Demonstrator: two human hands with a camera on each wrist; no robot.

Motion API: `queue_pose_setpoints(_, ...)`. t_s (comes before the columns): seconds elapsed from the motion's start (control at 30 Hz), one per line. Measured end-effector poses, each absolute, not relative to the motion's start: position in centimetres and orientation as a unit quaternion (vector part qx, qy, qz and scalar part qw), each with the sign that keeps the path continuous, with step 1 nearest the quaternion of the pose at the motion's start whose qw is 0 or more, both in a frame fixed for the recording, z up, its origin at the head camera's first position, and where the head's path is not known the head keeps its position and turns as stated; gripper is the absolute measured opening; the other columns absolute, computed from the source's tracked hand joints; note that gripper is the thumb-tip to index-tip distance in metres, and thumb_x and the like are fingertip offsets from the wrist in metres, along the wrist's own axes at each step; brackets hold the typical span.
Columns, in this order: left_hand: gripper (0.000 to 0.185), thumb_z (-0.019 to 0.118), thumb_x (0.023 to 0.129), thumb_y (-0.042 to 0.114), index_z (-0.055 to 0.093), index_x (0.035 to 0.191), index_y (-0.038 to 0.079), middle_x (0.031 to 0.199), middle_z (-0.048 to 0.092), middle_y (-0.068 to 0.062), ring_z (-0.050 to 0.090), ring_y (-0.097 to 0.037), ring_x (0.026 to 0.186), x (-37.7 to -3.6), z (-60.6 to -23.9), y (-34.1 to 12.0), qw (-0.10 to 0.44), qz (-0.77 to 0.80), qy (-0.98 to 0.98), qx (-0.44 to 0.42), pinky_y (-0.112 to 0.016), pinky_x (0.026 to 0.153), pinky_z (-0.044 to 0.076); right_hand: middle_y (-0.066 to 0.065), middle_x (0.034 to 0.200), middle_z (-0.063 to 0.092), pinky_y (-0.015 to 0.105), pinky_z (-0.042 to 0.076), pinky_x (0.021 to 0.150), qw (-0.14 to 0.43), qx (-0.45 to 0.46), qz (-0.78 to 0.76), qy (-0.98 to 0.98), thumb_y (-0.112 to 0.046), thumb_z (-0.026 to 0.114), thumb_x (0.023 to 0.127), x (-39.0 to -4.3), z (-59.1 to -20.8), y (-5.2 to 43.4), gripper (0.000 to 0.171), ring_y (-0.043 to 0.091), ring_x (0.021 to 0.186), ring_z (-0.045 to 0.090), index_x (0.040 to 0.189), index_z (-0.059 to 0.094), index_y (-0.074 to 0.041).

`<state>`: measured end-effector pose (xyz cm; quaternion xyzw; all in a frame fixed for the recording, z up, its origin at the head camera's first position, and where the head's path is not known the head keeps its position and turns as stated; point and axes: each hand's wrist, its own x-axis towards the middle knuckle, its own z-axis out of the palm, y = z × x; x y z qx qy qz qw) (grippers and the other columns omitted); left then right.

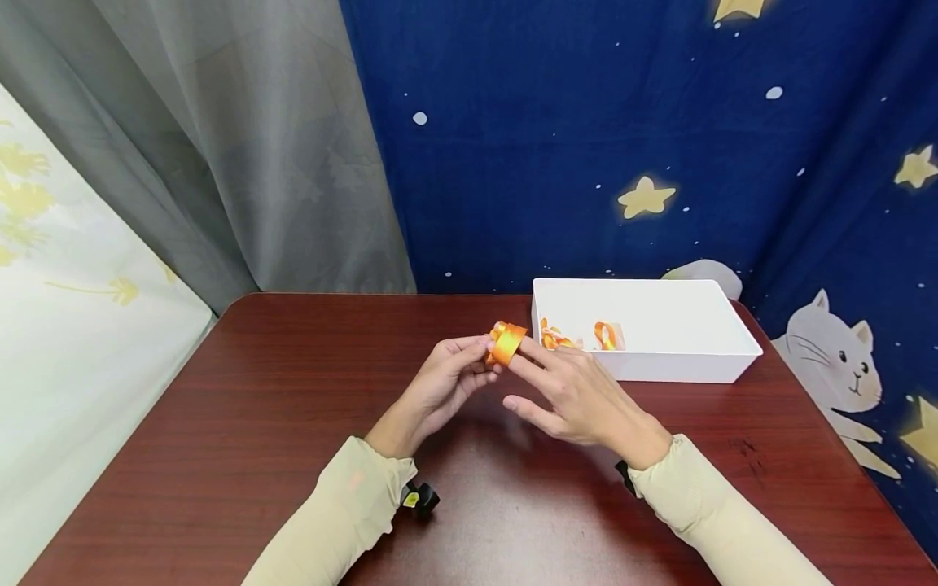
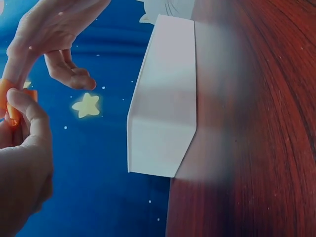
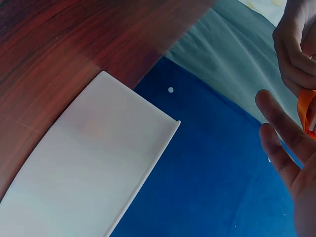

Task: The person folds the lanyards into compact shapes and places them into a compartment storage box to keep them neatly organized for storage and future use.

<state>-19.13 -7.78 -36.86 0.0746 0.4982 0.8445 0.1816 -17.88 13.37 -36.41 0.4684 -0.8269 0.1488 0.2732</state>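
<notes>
A shiny orange ribbon (image 1: 507,345), bent into a loop, is held up over the middle of the table. My left hand (image 1: 445,382) pinches it between thumb and fingers on its left side. From the right, my right hand (image 1: 586,395) reaches to the loop with straight fingers, and a fingertip appears to sit inside or just behind it. The right thumb is spread away from the ribbon. In the left wrist view the left thumb presses on the orange ribbon (image 2: 14,112); the right wrist view shows only the edge of the ribbon loop (image 3: 305,106).
A white open box (image 1: 674,368) stands at the back right of the dark red wooden table (image 1: 293,423). Inside lie orange and white ribbon pieces (image 1: 557,335) and another orange loop (image 1: 607,335). Blue and grey curtains hang behind the table.
</notes>
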Motion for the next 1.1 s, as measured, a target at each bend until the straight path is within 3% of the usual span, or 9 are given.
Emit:
queue_pose_setpoints(0.13,0.027,0.051,0.103,0.016,0.072,0.087,0.009,0.08,0.068,-0.003,0.064,-0.012,0.071,-19.2,-36.7,-7.9,0.181,0.839,0.504,0.091,-0.022,0.069,0.054,0.004,0.124,0.06,0.037,0.052,0.066,0.273,0.474,0.131,-0.827,-0.049,0.048,0.102,-18.0,-36.2,13.2,0.047,0.019,0.078,0.062,0.128,0.062,-0.012)
queue_pose_setpoints(0.33,0.01,0.064,0.092,0.009,0.072,0.095,0.006,0.084,0.07,-0.004,0.063,-0.012,0.07,-19.2,-36.4,-8.0,0.169,0.822,0.537,0.082,-0.022,0.067,0.054,0.003,0.112,0.057,0.037,0.053,0.064,0.28,0.477,0.08,-0.83,-0.037,0.062,0.096,-18.0,-35.6,12.8,0.039,0.021,0.069,0.06,0.124,0.062,-0.011)
queue_pose_setpoints(0.73,0.028,0.067,0.089,0.002,0.065,0.115,-0.008,0.094,0.071,-0.006,0.066,-0.012,0.077,-19.3,-36.1,-7.9,0.169,0.812,0.553,0.075,-0.024,0.073,0.055,0.005,0.108,0.056,0.037,0.05,0.059,0.294,0.479,0.056,-0.825,-0.028,0.067,0.091,-18.1,-35.5,12.2,0.032,0.021,0.064,0.059,0.117,0.062,-0.01)
queue_pose_setpoints(1.1,0.026,0.066,0.09,0.004,0.066,0.114,-0.006,0.096,0.071,-0.005,0.065,-0.012,0.078,-19.3,-36.3,-8.1,0.178,0.804,0.562,0.074,-0.024,0.073,0.054,0.005,0.112,0.057,0.036,0.052,0.06,0.295,0.499,0.072,-0.812,-0.027,0.068,0.088,-17.8,-36.1,12.5,0.036,0.021,0.067,0.056,0.118,0.061,-0.009)
